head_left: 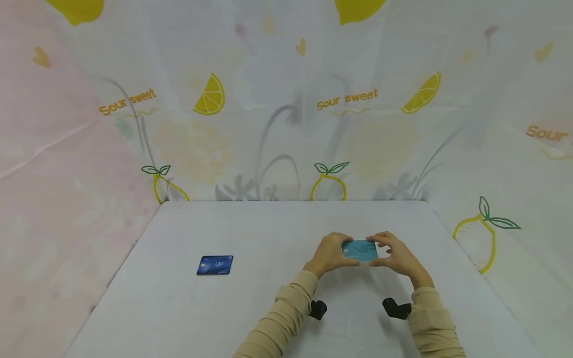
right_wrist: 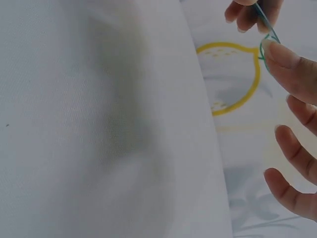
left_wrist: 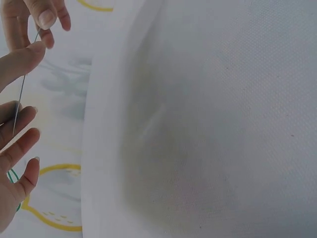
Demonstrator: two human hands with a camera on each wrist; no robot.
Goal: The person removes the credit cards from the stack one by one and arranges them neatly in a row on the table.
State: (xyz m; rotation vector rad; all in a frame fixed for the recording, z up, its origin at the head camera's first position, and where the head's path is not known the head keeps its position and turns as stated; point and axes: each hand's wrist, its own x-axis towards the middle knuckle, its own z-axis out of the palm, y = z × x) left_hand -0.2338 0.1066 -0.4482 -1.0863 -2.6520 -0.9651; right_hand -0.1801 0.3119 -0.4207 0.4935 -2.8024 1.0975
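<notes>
Both hands hold a light blue VIP card (head_left: 359,251) above the right half of the white table. My left hand (head_left: 330,252) grips its left end, thumb along the lower edge and fingers at the top. At the other end, my right hand (head_left: 397,256) pinches the card between thumb and fingers. From the left wrist, the card (left_wrist: 22,94) shows edge-on as a thin line. The right wrist view catches only a short strip of the card (right_wrist: 267,22) beside the right thumb. A dark blue VIP card (head_left: 215,265) lies flat on the table, left of the hands.
The white tabletop (head_left: 147,308) meets a fabric backdrop (head_left: 268,64) printed with lemons at its back edge. Similar fabric hangs on both sides. Black wrist-worn pieces (head_left: 397,309) protrude inward near both sleeves, over the table.
</notes>
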